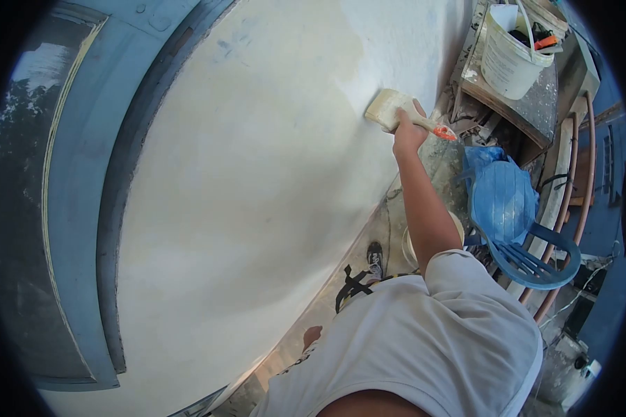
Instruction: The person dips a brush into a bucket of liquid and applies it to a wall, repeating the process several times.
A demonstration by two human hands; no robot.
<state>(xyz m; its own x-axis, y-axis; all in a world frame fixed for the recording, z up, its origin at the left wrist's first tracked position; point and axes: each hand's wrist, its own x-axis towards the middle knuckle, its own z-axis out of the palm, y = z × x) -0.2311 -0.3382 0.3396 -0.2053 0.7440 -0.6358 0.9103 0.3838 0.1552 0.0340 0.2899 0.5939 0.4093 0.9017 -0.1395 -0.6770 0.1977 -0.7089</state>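
My right hand [410, 130] is closed around the handle of a wide paintbrush [384, 110] with a cream-coloured head and a red-orange handle end. The bristles point left, and their tip overlaps a large pale wall [257, 153] with patchy white and cream areas. My right arm reaches out from a light grey shirt. A small patch of skin shows beside patterned cloth at the shirt's lower left edge. My left hand is out of sight.
A white bucket [508, 62] with tools inside stands on a worn wooden table [494, 97]. Below it sits a blue plastic chair [504, 201]. Another pail [409, 247] is partly hidden behind my arm. Metal railings [588, 160] run along the right; a blue window frame [80, 187] borders the left.
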